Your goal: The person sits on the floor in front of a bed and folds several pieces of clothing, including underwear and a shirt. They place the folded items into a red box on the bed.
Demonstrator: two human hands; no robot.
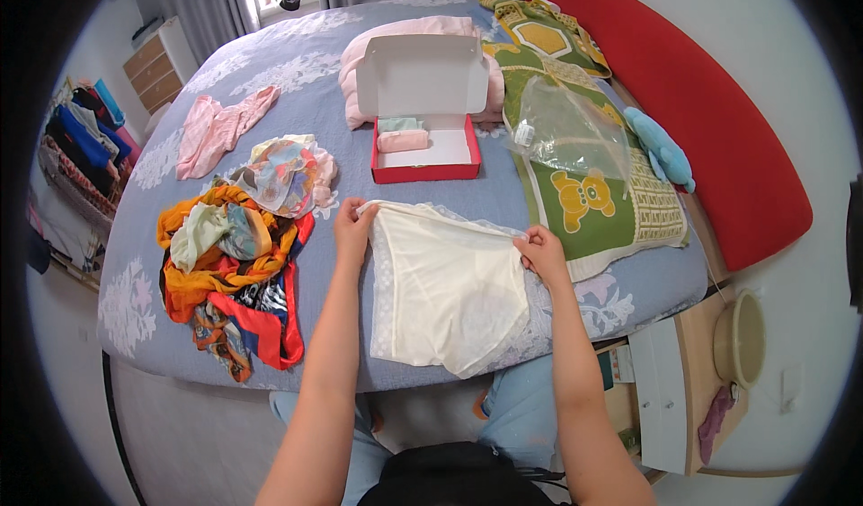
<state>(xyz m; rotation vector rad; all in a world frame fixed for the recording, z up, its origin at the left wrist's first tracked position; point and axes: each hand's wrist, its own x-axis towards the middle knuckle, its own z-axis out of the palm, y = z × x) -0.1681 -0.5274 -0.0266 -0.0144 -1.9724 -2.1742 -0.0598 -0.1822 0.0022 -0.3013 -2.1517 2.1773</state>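
A cream-coloured cloth garment with lace edges (452,283) lies spread on the bed near its front edge. My left hand (354,226) pinches its upper left corner, and my right hand (541,250) pinches the upper right corner. Beyond it stands an open red cardboard box (426,173) with a white inside and its lid raised. Inside, at the left, a rolled pink cloth (402,140) lies in front of a pale green folded one (399,124). Left of my left hand is a heap of colourful scarves (229,263), with a patterned sheer scarf (286,176) at its far side.
A pink garment (222,128) lies at the bed's left. Behind the box is a pink quilt (418,27). At right are a green bear-patterned pillow cover (607,203), a clear plastic bag (573,128), a blue plush toy (661,149) and a red headboard (701,115).
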